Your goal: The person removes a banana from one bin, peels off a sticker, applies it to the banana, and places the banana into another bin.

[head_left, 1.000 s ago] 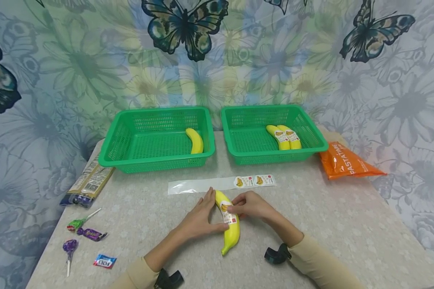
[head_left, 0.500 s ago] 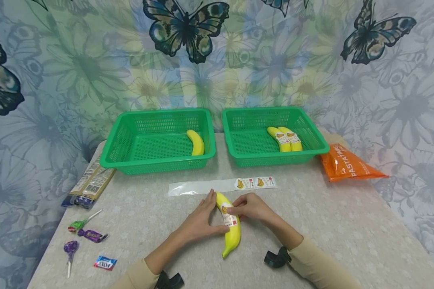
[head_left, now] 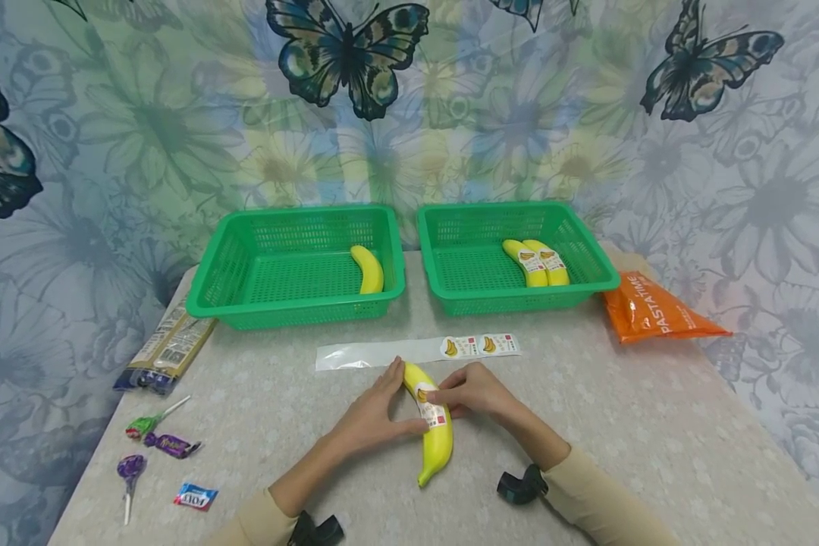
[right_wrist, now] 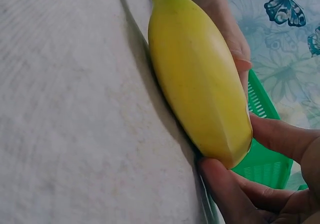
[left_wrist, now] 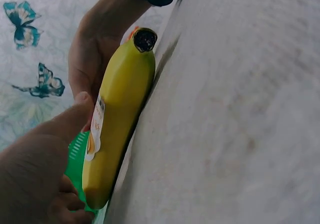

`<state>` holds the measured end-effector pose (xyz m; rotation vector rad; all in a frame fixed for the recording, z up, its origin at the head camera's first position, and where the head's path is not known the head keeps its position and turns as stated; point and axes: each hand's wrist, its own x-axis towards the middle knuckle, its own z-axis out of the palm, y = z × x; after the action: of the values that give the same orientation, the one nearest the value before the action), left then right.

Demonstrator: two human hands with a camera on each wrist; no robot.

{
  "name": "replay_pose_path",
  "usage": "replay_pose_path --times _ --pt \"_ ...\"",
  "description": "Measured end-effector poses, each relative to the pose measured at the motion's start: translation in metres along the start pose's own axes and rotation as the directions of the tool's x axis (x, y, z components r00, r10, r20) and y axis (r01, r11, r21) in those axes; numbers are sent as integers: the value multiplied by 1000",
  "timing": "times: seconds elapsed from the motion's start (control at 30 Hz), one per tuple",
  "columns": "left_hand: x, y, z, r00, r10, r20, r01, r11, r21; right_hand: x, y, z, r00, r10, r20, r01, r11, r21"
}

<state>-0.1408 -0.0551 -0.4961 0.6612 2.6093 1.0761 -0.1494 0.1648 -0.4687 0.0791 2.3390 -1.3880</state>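
Two hands meet on one banana lying on the table, near the middle of its front edge. Your left hand lies against the banana's left side, fingers fairly straight along the fruit and the thumb pressing its flank just below the label. Your right hand comes in from the other side, fingers curled, fingertips pressing on the label's upper part. In the left wrist view the banana rests flat on the table with its dark tip up in the picture and the label on its upper side. In the right wrist view the fingers cup the blunt end of the banana.

Just behind the hands lies a clear strip with two more labels at its right end. Toward the back edge stand two green baskets: the left basket holds one banana, the right basket holds two labelled ones. An orange bag lies at the right edge, and a dark packet and some sweets lie along the left edge.
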Motion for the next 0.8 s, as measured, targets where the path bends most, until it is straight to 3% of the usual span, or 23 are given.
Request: replay_pose_path --times 0.13,0.3,0.67,0.8 --pt "7 3 -5 999 15 -35 -16 1000 -26 1 0 0 1000 -13 9 13 1000 3" --pt "31 18 -15 994 55 -96 -61 996 -60 1 0 0 1000 -29 12 28 999 17" --pt "115 54 -37 982 64 -180 -96 980 -174 0 3 1 999 -42 19 41 998 44" --pt "140 60 -40 979 21 -201 -59 981 -186 0 3 2 999 -40 28 39 999 37"
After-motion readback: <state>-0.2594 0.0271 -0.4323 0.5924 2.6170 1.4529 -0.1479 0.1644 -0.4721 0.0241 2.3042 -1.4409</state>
